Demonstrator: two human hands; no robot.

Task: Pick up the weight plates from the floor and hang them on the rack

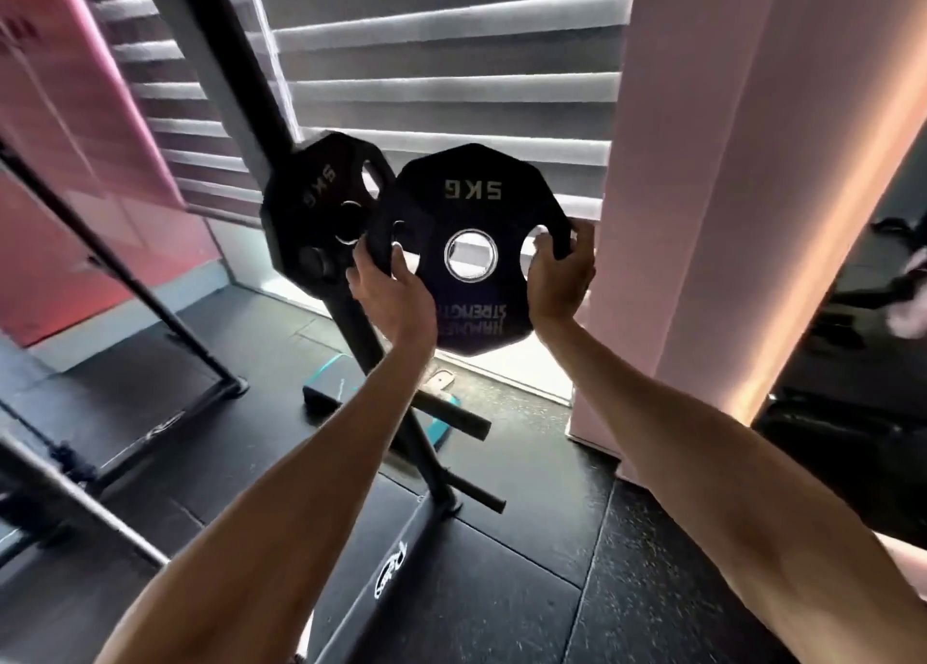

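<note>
Hanging step. Our left hand [389, 297] and right hand [559, 277] clamp the 5 kg plate [471, 202] at its 9 and 3 o'clock cutouts, aloft beside the rack [251, 76]; a second plate [316, 187] hangs at its 9 o'clock. Next, we judge: align the centre hole with a free peg [454, 415].

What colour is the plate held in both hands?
The plate is black with pale gold 5KG lettering, seen in the head view.
</note>
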